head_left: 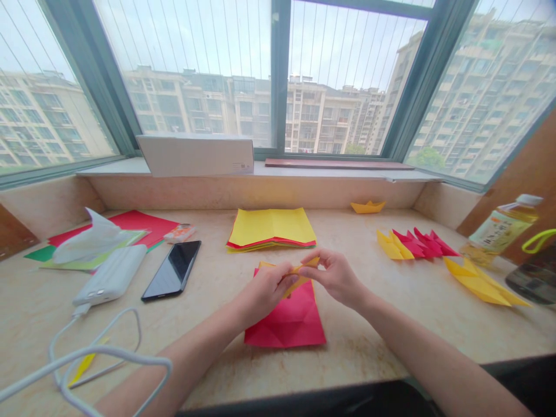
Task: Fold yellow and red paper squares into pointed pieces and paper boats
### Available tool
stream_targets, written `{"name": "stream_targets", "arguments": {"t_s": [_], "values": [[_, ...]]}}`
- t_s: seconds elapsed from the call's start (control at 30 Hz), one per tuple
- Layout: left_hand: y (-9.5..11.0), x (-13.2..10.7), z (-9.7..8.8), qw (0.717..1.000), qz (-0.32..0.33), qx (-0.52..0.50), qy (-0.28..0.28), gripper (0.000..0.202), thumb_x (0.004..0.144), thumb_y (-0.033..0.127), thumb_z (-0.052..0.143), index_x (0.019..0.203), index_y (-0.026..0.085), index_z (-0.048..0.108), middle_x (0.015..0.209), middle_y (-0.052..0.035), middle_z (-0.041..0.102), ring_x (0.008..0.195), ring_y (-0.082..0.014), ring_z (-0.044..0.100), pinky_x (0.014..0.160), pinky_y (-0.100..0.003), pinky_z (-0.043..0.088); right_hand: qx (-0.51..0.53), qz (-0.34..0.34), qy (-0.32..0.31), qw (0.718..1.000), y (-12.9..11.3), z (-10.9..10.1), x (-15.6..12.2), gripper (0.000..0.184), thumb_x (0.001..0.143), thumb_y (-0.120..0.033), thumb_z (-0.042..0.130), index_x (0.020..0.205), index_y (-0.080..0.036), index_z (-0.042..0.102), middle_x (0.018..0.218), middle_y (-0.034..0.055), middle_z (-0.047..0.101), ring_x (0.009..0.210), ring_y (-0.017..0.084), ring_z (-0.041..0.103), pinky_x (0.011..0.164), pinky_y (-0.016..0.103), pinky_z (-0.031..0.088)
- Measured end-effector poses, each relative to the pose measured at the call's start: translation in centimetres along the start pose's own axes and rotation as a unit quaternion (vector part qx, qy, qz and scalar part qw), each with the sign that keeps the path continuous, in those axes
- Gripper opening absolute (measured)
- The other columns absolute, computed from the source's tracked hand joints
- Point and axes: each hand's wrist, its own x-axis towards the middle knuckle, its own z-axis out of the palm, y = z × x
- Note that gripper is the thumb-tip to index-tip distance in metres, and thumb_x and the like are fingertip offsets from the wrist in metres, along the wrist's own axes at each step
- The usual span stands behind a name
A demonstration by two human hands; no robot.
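Observation:
Both my hands meet over the middle of the stone table. My left hand and my right hand each pinch an end of a small folded yellow paper, held just above the surface. Under them lies a creased red paper sheet. Behind the hands a stack of yellow and red sheets rests flat.
To the left lie a black phone, a white power bank with a looped cable, tissues and coloured sheets. Folded red and yellow paper shapes sit right, with a bottle. A small yellow boat and a white box stand by the window.

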Motion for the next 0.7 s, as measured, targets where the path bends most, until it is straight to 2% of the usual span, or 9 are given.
{"name": "stream_targets", "arguments": {"t_s": [0.07,0.13,0.23,0.3,0.43,0.5,0.6,0.7], "values": [[0.1,0.0,0.1,1.0,0.001,-0.026,0.001,0.03,0.099,0.038,0.041,0.078,0.019,0.049,0.065,0.0035,0.055,0.058,-0.011,0.049,0.055,-0.022,0.033,0.042,0.013,0.006,0.999,0.0,0.1,0.0,0.03,0.075,-0.044,0.079,0.091,-0.02,0.069,0.073,0.0007,0.068,0.067,0.016,0.06,0.062,0.028,0.047],[0.2,0.0,0.2,0.999,0.0,-0.038,0.008,0.029,0.099,0.038,0.04,0.077,0.02,0.047,0.065,0.0035,0.056,0.058,-0.0111,0.05,0.055,-0.022,0.034,0.093,0.023,-0.016,0.995,0.0,0.3,0.0,0.034,0.078,-0.047,0.076,0.096,-0.02,0.067,0.075,0.0008,0.067,0.066,0.015,0.06,0.06,0.027,0.047],[0.4,0.1,0.3,0.999,-0.011,-0.038,0.022,0.031,0.098,0.04,0.042,0.075,0.02,0.046,0.061,0.0044,0.052,0.055,-0.0109,0.047,0.053,-0.023,0.033,0.093,0.013,-0.05,0.994,0.0,0.5,-0.1,0.032,0.085,-0.05,0.068,0.085,-0.018,0.067,0.073,0.002,0.067,0.064,0.015,0.061,0.06,0.027,0.049],[0.6,0.2,0.1,0.999,-0.029,-0.042,0.016,0.032,0.097,0.043,0.045,0.075,0.02,0.047,0.059,0.0047,0.052,0.053,-0.0108,0.047,0.051,-0.022,0.032,0.063,0.002,-0.039,0.997,0.0,0.6,-0.3,0.035,0.087,-0.052,0.066,0.076,-0.018,0.066,0.068,0.002,0.066,0.061,0.015,0.061,0.058,0.028,0.05],[0.9,0.3,-0.4,0.997,-0.056,-0.051,-0.002,0.036,0.095,0.048,0.049,0.075,0.018,0.052,0.06,0.0022,0.058,0.054,-0.0115,0.052,0.054,-0.023,0.035,0.07,-0.007,0.011,0.997,0.1,0.9,-0.5,0.04,0.087,-0.057,0.063,0.077,-0.018,0.065,0.062,0.0014,0.066,0.054,0.015,0.062,0.053,0.027,0.051],[0.9,0.3,-0.5,0.997,-0.051,-0.058,-0.003,0.038,0.095,0.049,0.048,0.075,0.017,0.054,0.059,0.0022,0.058,0.054,-0.011,0.052,0.055,-0.022,0.036,0.077,-0.011,-0.021,0.997,0.2,1.0,-0.6,0.045,0.09,-0.06,0.058,0.079,-0.017,0.065,0.061,0.0021,0.066,0.052,0.014,0.062,0.052,0.026,0.051],[0.6,0.3,-0.4,0.995,-0.039,-0.085,-0.016,0.039,0.096,0.05,0.047,0.078,0.017,0.056,0.058,0.0033,0.056,0.052,-0.0099,0.049,0.053,-0.021,0.036,0.051,-0.008,-0.124,0.991,0.8,1.3,-0.7,0.057,0.093,-0.066,0.046,0.074,-0.016,0.065,0.059,0.0032,0.064,0.049,0.012,0.059,0.047,0.023,0.046],[0.2,0.3,-0.1,0.994,-0.038,-0.097,-0.023,0.039,0.096,0.051,0.048,0.078,0.017,0.055,0.057,0.004,0.054,0.051,-0.0094,0.048,0.053,-0.021,0.036,0.009,-0.014,-0.147,0.989,1.4,1.5,-0.8,0.067,0.095,-0.069,0.034,0.063,-0.017,0.06,0.051,0.0014,0.058,0.043,0.01,0.052,0.042,0.021,0.039]]}}
